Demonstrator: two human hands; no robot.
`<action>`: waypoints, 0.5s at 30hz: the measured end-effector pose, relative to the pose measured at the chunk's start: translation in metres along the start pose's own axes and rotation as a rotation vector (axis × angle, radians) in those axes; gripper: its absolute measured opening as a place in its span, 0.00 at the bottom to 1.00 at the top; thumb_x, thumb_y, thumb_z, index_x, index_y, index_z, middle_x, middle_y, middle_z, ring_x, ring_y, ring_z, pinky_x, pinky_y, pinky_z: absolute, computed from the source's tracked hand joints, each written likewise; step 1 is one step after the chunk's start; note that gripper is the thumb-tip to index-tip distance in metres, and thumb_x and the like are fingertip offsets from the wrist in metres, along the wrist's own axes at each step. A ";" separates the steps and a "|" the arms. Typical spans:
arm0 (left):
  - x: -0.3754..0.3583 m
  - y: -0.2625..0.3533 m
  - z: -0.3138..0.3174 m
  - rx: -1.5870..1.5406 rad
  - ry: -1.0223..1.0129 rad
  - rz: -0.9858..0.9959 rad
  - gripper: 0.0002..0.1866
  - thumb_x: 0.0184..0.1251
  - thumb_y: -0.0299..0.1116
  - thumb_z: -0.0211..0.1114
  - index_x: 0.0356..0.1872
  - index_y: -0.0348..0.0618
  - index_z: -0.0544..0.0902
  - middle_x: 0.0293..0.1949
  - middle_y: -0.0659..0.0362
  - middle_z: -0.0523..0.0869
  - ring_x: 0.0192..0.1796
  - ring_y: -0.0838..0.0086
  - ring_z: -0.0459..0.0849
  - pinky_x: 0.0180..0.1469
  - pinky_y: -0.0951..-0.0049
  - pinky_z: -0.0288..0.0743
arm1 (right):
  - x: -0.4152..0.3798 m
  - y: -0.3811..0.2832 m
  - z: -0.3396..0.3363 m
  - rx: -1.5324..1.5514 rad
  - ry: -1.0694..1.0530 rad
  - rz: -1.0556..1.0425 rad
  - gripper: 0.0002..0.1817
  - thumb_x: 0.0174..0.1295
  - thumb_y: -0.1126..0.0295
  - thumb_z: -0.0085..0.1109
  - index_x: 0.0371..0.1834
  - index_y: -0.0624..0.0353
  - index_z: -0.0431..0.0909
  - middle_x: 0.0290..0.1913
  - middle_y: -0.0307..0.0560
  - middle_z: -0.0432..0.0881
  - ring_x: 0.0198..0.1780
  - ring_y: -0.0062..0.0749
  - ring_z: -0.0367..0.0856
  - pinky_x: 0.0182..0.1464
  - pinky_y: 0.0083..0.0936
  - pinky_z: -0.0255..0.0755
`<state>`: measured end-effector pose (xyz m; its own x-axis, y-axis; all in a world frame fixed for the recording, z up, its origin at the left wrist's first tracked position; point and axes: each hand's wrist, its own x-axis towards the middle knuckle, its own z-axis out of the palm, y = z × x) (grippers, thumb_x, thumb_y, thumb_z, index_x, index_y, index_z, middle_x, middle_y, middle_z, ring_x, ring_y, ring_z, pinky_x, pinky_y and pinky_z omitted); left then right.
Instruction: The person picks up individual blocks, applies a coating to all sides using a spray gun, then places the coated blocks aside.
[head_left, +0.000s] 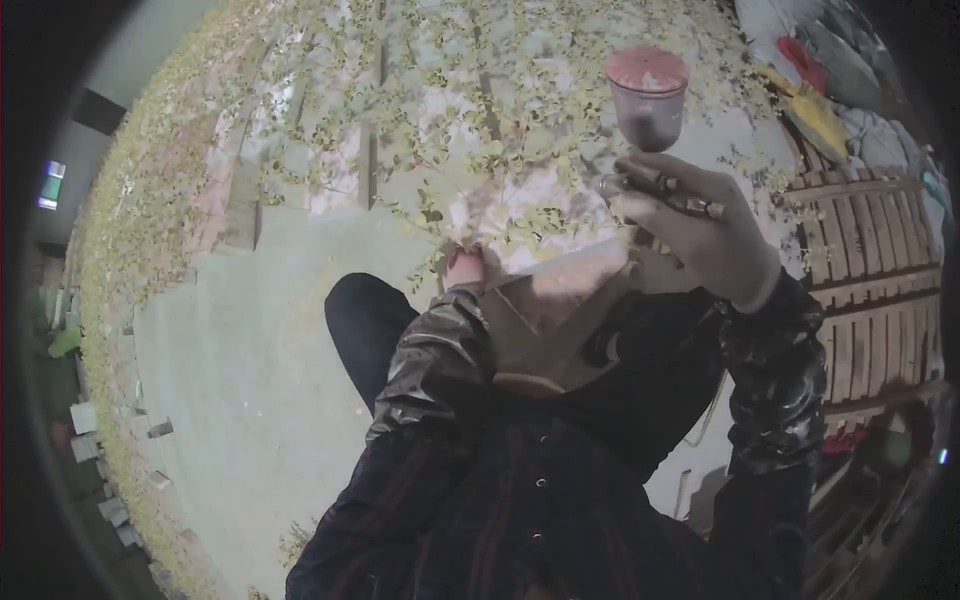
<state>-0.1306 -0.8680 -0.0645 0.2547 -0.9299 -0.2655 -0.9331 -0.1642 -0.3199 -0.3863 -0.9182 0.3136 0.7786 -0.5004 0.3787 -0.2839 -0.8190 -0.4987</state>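
The place has a pale greenish floor [250, 330], with many leafy plants [430, 145] spread over its far part, and wooden slatted racks [870, 240] stand at the right side. The person wears dark sleeves, and a brown cardboard piece [545, 305] is in front of the body.

The cup [645, 115] with a red lid [645, 70] is beyond the right hand [695, 215], slightly to its left. Its long axis runs away from the person, with the lid at the far end and the rounded base toward the fingers. The right hand is clearly the nearer one; whether it touches the base, I cannot tell. Its fingers are bent, with small shiny pieces at them, but I cannot tell if it grips something.

The left hand [463, 268] is lower, beside the leaves; its fingers are hidden, so its state is also not clear.
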 end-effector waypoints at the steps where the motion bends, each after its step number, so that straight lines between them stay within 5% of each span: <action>1: -0.001 -0.002 -0.003 -0.117 -0.035 0.031 0.16 0.63 0.38 0.49 0.46 0.42 0.79 0.38 0.54 0.83 0.42 0.63 0.82 0.46 0.65 0.77 | 0.003 -0.008 -0.002 0.130 -0.010 0.162 0.19 0.57 0.77 0.60 0.53 0.68 0.76 0.53 0.59 0.78 0.57 0.42 0.77 0.60 0.32 0.74; 3: 0.014 -0.005 0.033 -0.288 -0.086 0.080 0.16 0.65 0.37 0.50 0.45 0.37 0.79 0.36 0.53 0.83 0.40 0.62 0.83 0.45 0.65 0.77 | 0.006 -0.018 -0.005 0.325 -0.019 0.406 0.19 0.57 0.78 0.59 0.54 0.67 0.76 0.54 0.58 0.78 0.57 0.41 0.77 0.60 0.32 0.73; 5: 0.073 0.026 0.188 -1.633 0.772 0.419 0.18 0.50 0.55 0.62 0.34 0.55 0.79 0.36 0.62 0.78 0.45 0.63 0.74 0.51 0.64 0.66 | 0.000 -0.013 0.001 0.310 0.043 0.441 0.17 0.56 0.81 0.59 0.50 0.66 0.77 0.50 0.59 0.80 0.53 0.40 0.80 0.55 0.28 0.77; 6: 0.070 0.030 0.192 -1.965 0.994 0.506 0.19 0.47 0.60 0.64 0.31 0.59 0.79 0.36 0.64 0.77 0.46 0.64 0.72 0.52 0.63 0.63 | -0.002 -0.011 0.001 0.303 0.063 0.455 0.17 0.55 0.82 0.60 0.49 0.65 0.77 0.49 0.59 0.81 0.51 0.40 0.81 0.54 0.28 0.77; 8: 0.016 0.001 0.052 -1.054 0.232 0.217 0.18 0.59 0.44 0.52 0.47 0.47 0.76 0.43 0.54 0.79 0.49 0.61 0.77 0.52 0.63 0.71 | -0.006 -0.010 -0.003 0.470 0.109 0.348 0.17 0.59 0.79 0.59 0.52 0.67 0.76 0.46 0.60 0.81 0.35 0.32 0.81 0.37 0.21 0.79; 9: -0.001 -0.002 0.005 -0.814 0.059 0.147 0.19 0.62 0.39 0.48 0.50 0.44 0.75 0.44 0.51 0.80 0.49 0.60 0.78 0.52 0.63 0.73 | -0.008 -0.010 -0.006 0.510 0.120 0.322 0.17 0.59 0.78 0.59 0.53 0.67 0.75 0.46 0.60 0.81 0.30 0.31 0.81 0.33 0.20 0.80; 12: -0.010 -0.008 -0.033 -0.447 -0.177 0.012 0.15 0.65 0.34 0.51 0.48 0.39 0.78 0.37 0.53 0.83 0.40 0.63 0.83 0.40 0.67 0.80 | -0.013 -0.009 -0.022 0.517 0.168 0.374 0.17 0.63 0.78 0.54 0.56 0.68 0.73 0.43 0.55 0.82 0.31 0.29 0.82 0.35 0.19 0.82; 15: -0.014 -0.005 -0.056 -0.440 -0.247 -0.050 0.20 0.61 0.43 0.55 0.47 0.40 0.81 0.38 0.54 0.84 0.42 0.64 0.83 0.40 0.67 0.79 | -0.021 0.002 -0.028 0.343 0.308 0.442 0.15 0.63 0.72 0.58 0.53 0.61 0.78 0.31 0.44 0.83 0.22 0.18 0.76 0.18 0.12 0.70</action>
<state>-0.1439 -0.8723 -0.0084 0.3050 -0.8202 -0.4839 -0.9231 -0.3797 0.0618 -0.4192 -0.9170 0.3269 0.4182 -0.8700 0.2611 -0.3062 -0.4056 -0.8612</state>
